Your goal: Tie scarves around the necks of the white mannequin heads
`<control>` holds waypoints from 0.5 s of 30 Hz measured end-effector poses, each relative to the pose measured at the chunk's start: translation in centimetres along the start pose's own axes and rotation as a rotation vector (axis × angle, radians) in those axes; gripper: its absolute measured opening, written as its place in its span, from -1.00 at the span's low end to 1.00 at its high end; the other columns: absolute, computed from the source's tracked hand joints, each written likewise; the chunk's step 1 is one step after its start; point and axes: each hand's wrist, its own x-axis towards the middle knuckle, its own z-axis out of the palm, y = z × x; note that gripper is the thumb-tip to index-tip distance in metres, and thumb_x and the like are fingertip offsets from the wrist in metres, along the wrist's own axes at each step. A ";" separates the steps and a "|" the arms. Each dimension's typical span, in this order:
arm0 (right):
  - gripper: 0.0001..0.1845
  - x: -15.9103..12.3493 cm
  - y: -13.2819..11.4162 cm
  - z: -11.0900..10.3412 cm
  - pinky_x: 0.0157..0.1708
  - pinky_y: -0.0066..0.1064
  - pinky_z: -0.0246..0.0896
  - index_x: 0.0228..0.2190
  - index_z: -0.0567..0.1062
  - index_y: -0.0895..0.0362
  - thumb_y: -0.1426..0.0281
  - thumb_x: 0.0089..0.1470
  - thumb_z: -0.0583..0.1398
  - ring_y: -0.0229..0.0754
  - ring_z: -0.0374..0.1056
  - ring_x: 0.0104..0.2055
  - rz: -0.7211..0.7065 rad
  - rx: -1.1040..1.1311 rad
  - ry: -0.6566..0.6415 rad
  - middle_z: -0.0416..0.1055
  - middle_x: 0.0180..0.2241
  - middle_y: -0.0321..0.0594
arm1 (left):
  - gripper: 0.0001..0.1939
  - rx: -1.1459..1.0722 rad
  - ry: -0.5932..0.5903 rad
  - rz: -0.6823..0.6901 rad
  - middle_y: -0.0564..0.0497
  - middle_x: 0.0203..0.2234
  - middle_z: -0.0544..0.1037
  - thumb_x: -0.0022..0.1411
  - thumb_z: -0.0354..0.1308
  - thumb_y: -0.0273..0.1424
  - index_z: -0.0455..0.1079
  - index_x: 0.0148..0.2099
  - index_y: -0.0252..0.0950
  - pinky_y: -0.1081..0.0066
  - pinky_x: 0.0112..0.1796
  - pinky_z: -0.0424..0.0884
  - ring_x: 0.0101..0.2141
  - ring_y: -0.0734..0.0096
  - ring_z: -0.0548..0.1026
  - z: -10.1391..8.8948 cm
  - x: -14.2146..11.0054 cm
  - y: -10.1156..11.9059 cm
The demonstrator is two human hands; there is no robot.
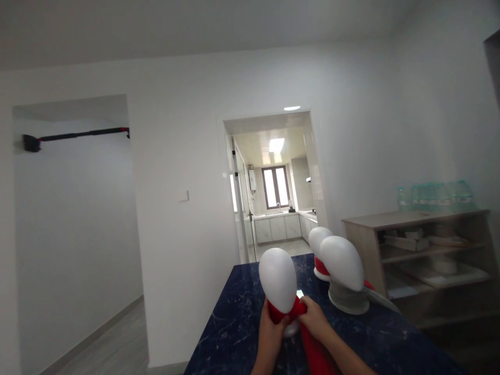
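Head view: left hand (269,328) and right hand (315,320) both pinch a red scarf (287,311) around the nearest white mannequin head's (278,278) neck on the dark marble table (234,323); even tension would snug it. Two more heads (344,263) stand behind.

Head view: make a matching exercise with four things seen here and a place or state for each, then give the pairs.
Things:
1. nearest white egg-shaped mannequin head
2. red cloth
3. pale green plastic bottles
4. dark blue marbled table

Places or states:
A. on top of the wooden shelf unit
B. under all three heads
C. gripped by left hand and right hand
D. wrapped at its neck

Pairs: 1-D, 2-C, 3-A, 4-B
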 end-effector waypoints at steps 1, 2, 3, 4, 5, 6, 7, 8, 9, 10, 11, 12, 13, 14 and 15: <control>-0.87 -0.2 -0.1 -0.4 -0.28 -0.31 0.21 -0.48 0.45 0.07 0.39 -0.23 0.22 -0.07 0.37 -0.32 0.014 0.007 -0.009 0.50 -0.43 -0.28 | -0.05 0.011 -0.005 0.004 -0.28 0.26 0.50 -0.04 0.44 -0.27 0.25 0.39 -0.29 -0.01 0.30 0.28 0.25 -0.16 0.45 0.0 -0.1 0.5; -0.86 -0.5 -0.2 -0.9 -0.27 -0.31 0.22 -0.47 0.47 0.08 0.37 -0.23 0.24 -0.08 0.37 -0.32 0.026 0.015 -0.017 0.51 -0.43 -0.28 | -0.06 0.018 -0.016 0.014 -0.27 0.24 0.53 -0.07 0.45 -0.29 0.29 0.37 -0.28 -0.01 0.29 0.31 0.24 -0.17 0.47 0.0 -0.2 1.1; -0.85 -0.8 -0.4 -1.4 -0.26 -0.31 0.23 -0.47 0.48 0.08 0.35 -0.22 0.25 -0.07 0.38 -0.32 0.038 0.023 -0.021 0.53 -0.43 -0.28 | -0.07 0.024 -0.028 0.032 -0.26 0.21 0.55 -0.11 0.47 -0.30 0.32 0.34 -0.29 -0.01 0.26 0.34 0.22 -0.19 0.48 0.1 -0.3 1.6; -0.85 -1.1 -0.6 -1.9 -0.24 -0.30 0.24 -0.46 0.50 0.09 0.33 -0.21 0.25 -0.07 0.39 -0.31 0.050 0.031 -0.021 0.54 -0.43 -0.28 | -0.07 0.031 -0.038 0.052 -0.26 0.18 0.57 -0.15 0.49 -0.31 0.35 0.32 -0.29 -0.01 0.24 0.37 0.21 -0.21 0.49 0.1 -0.3 2.0; -0.84 -1.5 -0.9 -2.4 -0.24 -0.30 0.25 -0.46 0.51 0.09 0.31 -0.19 0.25 -0.06 0.39 -0.31 0.062 0.041 -0.018 0.54 -0.43 -0.27 | -0.07 0.037 -0.041 0.071 -0.26 0.16 0.59 -0.18 0.51 -0.31 0.38 0.29 -0.30 -0.03 0.22 0.40 0.20 -0.24 0.49 0.1 -0.3 2.3; -0.83 -1.9 -1.2 -2.7 -0.24 -0.30 0.25 -0.46 0.51 0.09 0.29 -0.17 0.25 -0.06 0.40 -0.31 0.072 0.051 -0.016 0.55 -0.44 -0.27 | -0.07 0.044 -0.037 0.088 -0.26 0.14 0.60 -0.21 0.52 -0.31 0.40 0.27 -0.31 -0.04 0.20 0.41 0.19 -0.27 0.49 0.1 -0.4 2.6; -0.82 -2.3 -1.4 -3.0 -0.24 -0.30 0.26 -0.45 0.52 0.10 0.27 -0.14 0.24 -0.06 0.40 -0.31 0.081 0.060 -0.014 0.55 -0.44 -0.27 | -0.07 0.052 -0.027 0.101 -0.27 0.14 0.60 -0.23 0.53 -0.31 0.41 0.25 -0.32 -0.06 0.19 0.42 0.19 -0.29 0.49 0.1 -0.4 2.7; -0.81 -2.8 -1.7 -3.1 -0.25 -0.30 0.27 -0.44 0.53 0.10 0.25 -0.12 0.24 -0.06 0.40 -0.32 0.090 0.073 -0.016 0.55 -0.45 -0.27 | -0.08 0.061 -0.016 0.110 -0.27 0.13 0.60 -0.24 0.53 -0.32 0.42 0.25 -0.32 -0.07 0.19 0.43 0.19 -0.30 0.48 0.0 -0.4 2.8; -0.79 -3.2 -1.9 -3.2 -0.26 -0.31 0.28 -0.44 0.54 0.10 0.23 -0.11 0.24 -0.06 0.41 -0.33 0.100 0.094 -0.021 0.55 -0.45 -0.27 | -0.08 0.069 -0.007 0.118 -0.28 0.14 0.59 -0.24 0.53 -0.32 0.43 0.24 -0.32 -0.07 0.19 0.43 0.19 -0.30 0.48 0.0 -0.4 2.9; -0.78 -3.7 -2.0 -3.2 -0.27 -0.31 0.28 -0.44 0.54 0.10 0.22 -0.11 0.24 -0.06 0.41 -0.33 0.111 0.120 -0.029 0.56 -0.45 -0.26 | -0.09 0.075 -0.004 0.125 -0.28 0.14 0.59 -0.23 0.53 -0.32 0.44 0.24 -0.32 -0.07 0.19 0.43 0.18 -0.30 0.49 0.0 -0.5 3.0; -0.77 -4.2 -2.1 -3.1 -0.28 -0.32 0.28 -0.44 0.55 0.10 0.20 -0.11 0.25 -0.05 0.42 -0.33 0.119 0.148 -0.043 0.56 -0.45 -0.26 | -0.11 0.077 -0.006 0.132 -0.28 0.14 0.59 -0.22 0.53 -0.31 0.44 0.23 -0.32 -0.07 0.18 0.43 0.17 -0.29 0.50 0.0 -0.5 3.0; -0.76 -4.8 -2.2 -3.1 -0.29 -0.32 0.28 -0.44 0.55 0.10 0.19 -0.10 0.26 -0.05 0.42 -0.33 0.123 0.176 -0.058 0.57 -0.44 -0.25 | -0.14 0.076 -0.012 0.137 -0.28 0.13 0.60 -0.20 0.52 -0.31 0.46 0.21 -0.32 -0.05 0.17 0.44 0.16 -0.28 0.51 0.0 -0.5 3.1; -0.76 -5.4 -2.2 -3.0 -0.30 -0.33 0.27 -0.43 0.55 0.10 0.19 -0.09 0.26 -0.04 0.43 -0.32 0.121 0.195 -0.073 0.58 -0.43 -0.25 | -0.19 0.070 -0.021 0.141 -0.28 0.11 0.61 -0.17 0.52 -0.30 0.47 0.19 -0.32 -0.04 0.16 0.46 0.15 -0.27 0.52 0.0 -0.6 3.2; -0.76 -5.9 -2.2 -3.0 -0.31 -0.33 0.26 -0.44 0.55 0.10 0.19 -0.08 0.26 -0.04 0.43 -0.32 0.114 0.197 -0.086 0.58 -0.43 -0.25 | -0.23 0.063 -0.032 0.142 -0.27 0.09 0.62 -0.14 0.51 -0.28 0.49 0.16 -0.32 -0.03 0.15 0.47 0.13 -0.25 0.54 0.0 -0.6 3.4; -0.77 -6.5 -2.1 -3.1 -0.32 -0.34 0.24 -0.45 0.54 0.10 0.19 -0.06 0.25 -0.05 0.43 -0.33 0.105 0.177 -0.091 0.57 -0.43 -0.24 | -0.28 0.053 -0.042 0.142 -0.26 0.08 0.63 -0.10 0.50 -0.26 0.50 0.14 -0.32 -0.01 0.13 0.49 0.11 -0.23 0.55 0.0 -0.6 3.7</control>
